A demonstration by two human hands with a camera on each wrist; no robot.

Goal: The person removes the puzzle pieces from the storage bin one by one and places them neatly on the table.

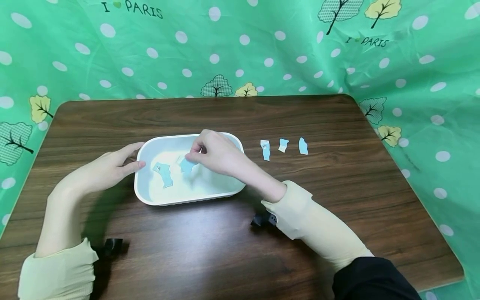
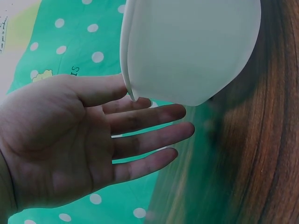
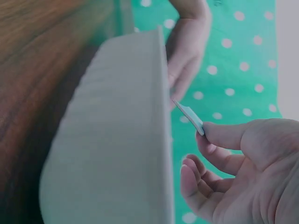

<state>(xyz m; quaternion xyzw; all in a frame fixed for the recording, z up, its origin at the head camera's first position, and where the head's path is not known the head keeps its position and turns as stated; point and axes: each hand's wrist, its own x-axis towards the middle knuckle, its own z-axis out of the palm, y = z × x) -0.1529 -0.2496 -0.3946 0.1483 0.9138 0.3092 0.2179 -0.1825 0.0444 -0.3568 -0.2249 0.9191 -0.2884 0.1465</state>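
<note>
A white rectangular tray (image 1: 210, 195) stands on the table. My left hand (image 1: 112, 164) is at its left end, the thumb touching the rim and the other fingers fairly straight in the left wrist view. Above the tray's interior, my right hand (image 1: 217, 153) pinches a torn light-blue paper piece (image 1: 186, 166) between thumb and index finger. That paper piece (image 3: 190, 115) appears almost edge-on over the rim in the right wrist view. Another torn blue paper piece (image 1: 164, 175) with a printed mark lies in the tray, left of the held one.
Right of the tray, three torn blue-and-white paper pieces lie in a row: a long piece (image 1: 265, 151), a small piece (image 1: 283, 145) and a narrow piece (image 1: 303, 146). Small black devices sit near both wrists. A green dotted cloth (image 1: 240, 50) hangs behind the dark wooden table (image 1: 337, 175).
</note>
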